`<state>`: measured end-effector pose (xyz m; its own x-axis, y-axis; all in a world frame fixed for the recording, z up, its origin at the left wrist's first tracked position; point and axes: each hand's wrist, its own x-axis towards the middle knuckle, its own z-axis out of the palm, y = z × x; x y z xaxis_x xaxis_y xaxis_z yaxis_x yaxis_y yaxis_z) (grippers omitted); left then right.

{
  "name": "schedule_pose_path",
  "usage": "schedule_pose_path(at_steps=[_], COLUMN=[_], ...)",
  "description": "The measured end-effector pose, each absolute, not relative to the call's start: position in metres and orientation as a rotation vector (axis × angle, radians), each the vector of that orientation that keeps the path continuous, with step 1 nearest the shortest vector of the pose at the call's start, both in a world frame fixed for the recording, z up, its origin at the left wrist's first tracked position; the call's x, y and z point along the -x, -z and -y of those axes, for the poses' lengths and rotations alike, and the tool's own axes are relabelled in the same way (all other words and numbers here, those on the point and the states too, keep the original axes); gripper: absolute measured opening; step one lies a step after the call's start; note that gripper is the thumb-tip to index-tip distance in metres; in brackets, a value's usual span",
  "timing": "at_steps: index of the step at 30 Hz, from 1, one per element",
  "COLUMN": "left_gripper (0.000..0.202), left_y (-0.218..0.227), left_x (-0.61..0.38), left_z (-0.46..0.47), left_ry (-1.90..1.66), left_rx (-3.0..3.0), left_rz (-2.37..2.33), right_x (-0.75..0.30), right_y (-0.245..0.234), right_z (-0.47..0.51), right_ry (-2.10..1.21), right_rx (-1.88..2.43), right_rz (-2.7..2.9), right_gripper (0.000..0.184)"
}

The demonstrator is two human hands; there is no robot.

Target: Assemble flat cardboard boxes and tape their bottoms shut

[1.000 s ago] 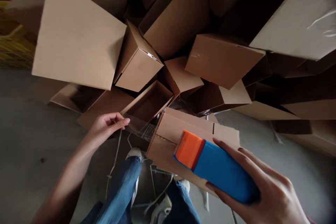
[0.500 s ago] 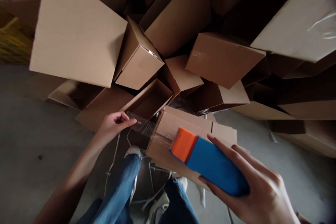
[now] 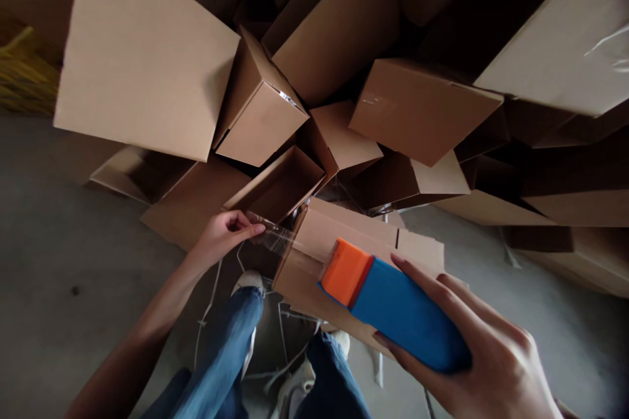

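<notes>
My right hand (image 3: 484, 340) grips a blue tape dispenser (image 3: 407, 314) with an orange front end, fingers along one side and thumb along the other. The dispenser rests on or just above a flat-topped cardboard box (image 3: 358, 222) between my legs; I cannot tell whether it touches. A strip of clear tape (image 3: 275, 236) runs past the box's left edge. Pinched between thumb and fingers, the strip's free end is in my left hand (image 3: 236, 229), just left of the box.
Open and closed cardboard boxes (image 3: 147, 59) lie in a jumbled pile ahead. Loose white strapping (image 3: 209, 314) is on the concrete floor (image 3: 44, 242) around my shoes (image 3: 248, 280). Yellow strapping-like material (image 3: 27, 72) sits at the far left.
My left hand has moved slightly right, toward the box, with the tape end. My right hand and the dispenser have barely shifted.
</notes>
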<state>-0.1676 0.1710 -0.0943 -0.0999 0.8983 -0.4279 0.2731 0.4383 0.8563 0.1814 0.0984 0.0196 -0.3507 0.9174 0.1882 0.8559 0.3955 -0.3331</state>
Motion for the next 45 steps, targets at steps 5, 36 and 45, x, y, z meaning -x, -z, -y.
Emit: schedule_pose_path(at_steps=[5, 36, 45], left_gripper=[0.045, 0.057, 0.062], left_y=[0.094, 0.126, 0.142], left_x=[0.166, 0.151, 0.130], left_z=[-0.173, -0.171, -0.172], left_ry=[-0.733, -0.576, -0.553], left_rx=[-1.048, -0.991, -0.938], left_rz=[-1.602, -1.508, -1.315], right_x=[-0.181, -0.184, -0.186], right_y=[-0.019, -0.020, -0.019], right_z=[-0.098, -0.095, -0.094], right_ry=[-0.253, -0.278, -0.248], right_rx=[1.549, 1.603, 1.560], right_rz=[2.310, 2.288, 2.307], right_gripper=[0.064, 0.064, 0.072])
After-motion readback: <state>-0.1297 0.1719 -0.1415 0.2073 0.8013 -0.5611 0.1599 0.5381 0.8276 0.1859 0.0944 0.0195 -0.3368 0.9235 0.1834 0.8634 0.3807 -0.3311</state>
